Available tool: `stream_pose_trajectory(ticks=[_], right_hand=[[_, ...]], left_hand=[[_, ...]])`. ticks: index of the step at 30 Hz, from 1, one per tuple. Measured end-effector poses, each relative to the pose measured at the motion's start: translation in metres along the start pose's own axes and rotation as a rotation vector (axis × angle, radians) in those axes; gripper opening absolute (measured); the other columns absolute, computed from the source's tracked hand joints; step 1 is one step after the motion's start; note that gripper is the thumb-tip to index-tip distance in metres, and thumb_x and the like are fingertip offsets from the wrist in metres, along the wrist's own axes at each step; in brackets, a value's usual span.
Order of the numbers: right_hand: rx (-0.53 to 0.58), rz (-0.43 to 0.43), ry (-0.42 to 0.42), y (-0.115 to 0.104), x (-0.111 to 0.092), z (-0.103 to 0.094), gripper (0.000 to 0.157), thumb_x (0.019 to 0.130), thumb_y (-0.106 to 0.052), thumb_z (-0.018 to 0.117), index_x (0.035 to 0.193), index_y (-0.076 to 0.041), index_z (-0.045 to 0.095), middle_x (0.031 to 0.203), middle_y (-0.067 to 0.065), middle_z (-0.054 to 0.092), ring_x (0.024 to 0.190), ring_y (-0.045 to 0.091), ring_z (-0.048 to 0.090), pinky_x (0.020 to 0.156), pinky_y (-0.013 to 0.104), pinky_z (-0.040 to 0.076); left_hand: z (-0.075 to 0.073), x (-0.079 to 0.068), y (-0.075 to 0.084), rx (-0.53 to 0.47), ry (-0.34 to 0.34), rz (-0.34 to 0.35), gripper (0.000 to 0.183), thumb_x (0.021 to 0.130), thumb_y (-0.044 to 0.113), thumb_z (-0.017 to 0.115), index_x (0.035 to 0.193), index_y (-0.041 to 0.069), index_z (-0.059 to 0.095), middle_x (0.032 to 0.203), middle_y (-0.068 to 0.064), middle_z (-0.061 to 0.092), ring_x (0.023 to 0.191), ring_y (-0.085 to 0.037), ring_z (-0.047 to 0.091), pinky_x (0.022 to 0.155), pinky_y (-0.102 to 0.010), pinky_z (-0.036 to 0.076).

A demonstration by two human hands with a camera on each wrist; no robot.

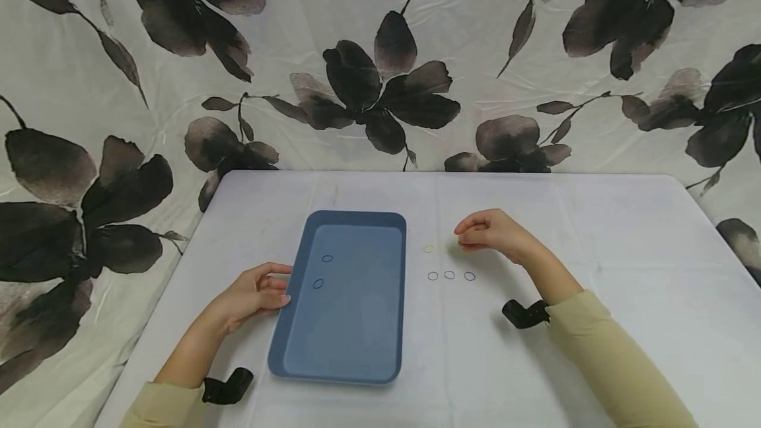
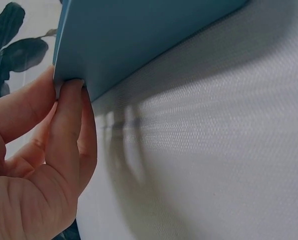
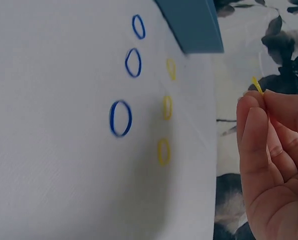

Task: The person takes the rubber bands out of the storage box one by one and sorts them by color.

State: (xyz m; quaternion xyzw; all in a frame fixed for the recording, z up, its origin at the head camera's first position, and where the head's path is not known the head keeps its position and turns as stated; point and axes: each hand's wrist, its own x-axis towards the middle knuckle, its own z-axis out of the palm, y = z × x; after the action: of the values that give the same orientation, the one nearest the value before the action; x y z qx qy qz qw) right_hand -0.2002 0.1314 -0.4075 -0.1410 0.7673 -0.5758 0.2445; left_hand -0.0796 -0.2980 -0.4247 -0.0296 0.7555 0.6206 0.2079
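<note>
A shallow blue-grey tray (image 1: 345,329) lies on the table, and my left hand (image 1: 252,296) holds its left rim between thumb and fingers, as the left wrist view shows closely. Two dark blue rubber bands (image 1: 323,259) lie apart inside the tray. Right of the tray, my right hand (image 1: 493,236) is raised over the table, pinching a yellow rubber band (image 3: 257,85) between thumb and fingertips. Below that hand are a row of three blue rubber bands (image 3: 111,118) and a row of three yellow rubber bands (image 3: 159,152) on the cloth.
White cloth covers the table (image 1: 624,249). Behind it hangs a curtain (image 1: 475,25) with dark flowers. A black wrist device (image 1: 526,314) sits at the right cuff and another black device (image 1: 228,387) at the left cuff.
</note>
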Motion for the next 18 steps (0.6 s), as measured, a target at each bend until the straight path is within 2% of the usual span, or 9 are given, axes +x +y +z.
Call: stream_pose_trajectory(ticks=[5,12,18], right_hand=[[-0.023,0.026,0.032,0.008,-0.004,-0.009,0.03,0.087,0.0,0.06,0.108,0.019,0.054,0.089,0.014,0.068,0.083,0.019,0.066,0.076,0.031,0.053],[-0.005,0.104,0.079,0.027,-0.004,-0.013,0.028,0.087,-0.002,0.061,0.108,0.016,0.056,0.078,0.001,0.067,0.075,0.01,0.063,0.073,0.025,0.053],[-0.014,0.124,0.096,0.037,-0.008,-0.02,0.028,0.087,-0.002,0.061,0.108,0.015,0.056,0.083,0.005,0.068,0.073,0.01,0.063,0.07,0.023,0.052]], left_hand=[[0.0,0.0,0.001,-0.001,0.003,0.003,0.064,0.082,-0.006,0.064,0.135,-0.013,0.03,0.1,-0.012,0.06,0.085,-0.012,0.061,0.072,-0.025,0.052],[-0.002,-0.003,-0.001,-0.001,0.008,0.0,0.063,0.082,-0.006,0.064,0.135,-0.013,0.03,0.101,-0.012,0.059,0.085,-0.013,0.061,0.073,-0.025,0.052],[0.0,-0.002,0.001,-0.008,0.005,0.005,0.063,0.082,-0.006,0.064,0.135,-0.013,0.03,0.1,-0.012,0.06,0.085,-0.013,0.061,0.072,-0.024,0.052]])
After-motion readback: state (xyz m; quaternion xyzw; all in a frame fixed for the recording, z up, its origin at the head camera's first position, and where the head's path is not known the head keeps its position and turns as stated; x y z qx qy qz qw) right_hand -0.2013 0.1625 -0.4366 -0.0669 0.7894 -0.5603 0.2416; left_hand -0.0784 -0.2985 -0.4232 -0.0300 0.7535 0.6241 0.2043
